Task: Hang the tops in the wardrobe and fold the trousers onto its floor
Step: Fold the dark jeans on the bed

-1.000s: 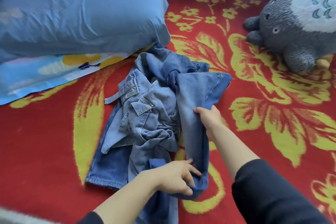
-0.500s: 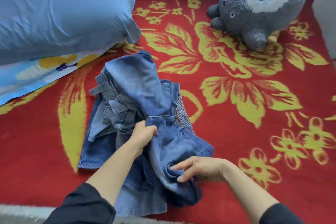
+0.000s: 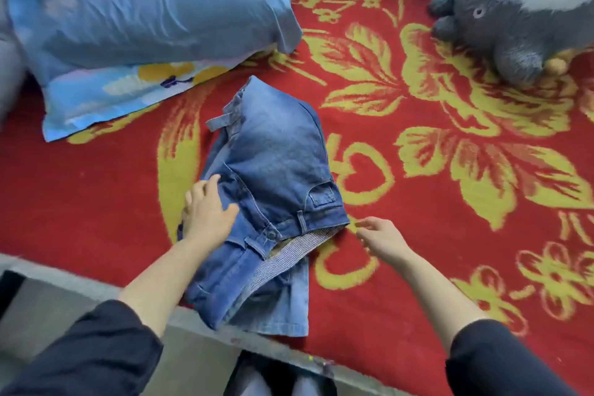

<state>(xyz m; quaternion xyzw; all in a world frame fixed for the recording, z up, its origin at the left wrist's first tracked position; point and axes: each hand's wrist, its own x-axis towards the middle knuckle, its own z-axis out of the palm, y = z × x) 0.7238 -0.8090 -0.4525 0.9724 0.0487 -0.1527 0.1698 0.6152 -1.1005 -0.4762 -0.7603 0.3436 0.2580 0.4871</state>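
A pair of blue denim jeans [image 3: 273, 164] lies folded into a compact stack on the red and yellow floral blanket [image 3: 96, 202], its near end hanging over the bed's front edge. My left hand [image 3: 207, 214] rests flat on the stack's left side, fingers spread. My right hand [image 3: 381, 235] hovers just right of the waistband corner, fingers relaxed, holding nothing. The wardrobe is out of view.
A large blue pillow [image 3: 154, 0] lies on a flowered pillowcase [image 3: 106, 96] at the back left. A grey plush toy [image 3: 520, 6] sits at the back right. The bed's grey front edge [image 3: 64, 273] runs along the bottom left.
The crumpled jeans have been folded over into a flat stack. My right hand let go and moved off to the right. My left hand went from gripping the denim to lying flat on it.
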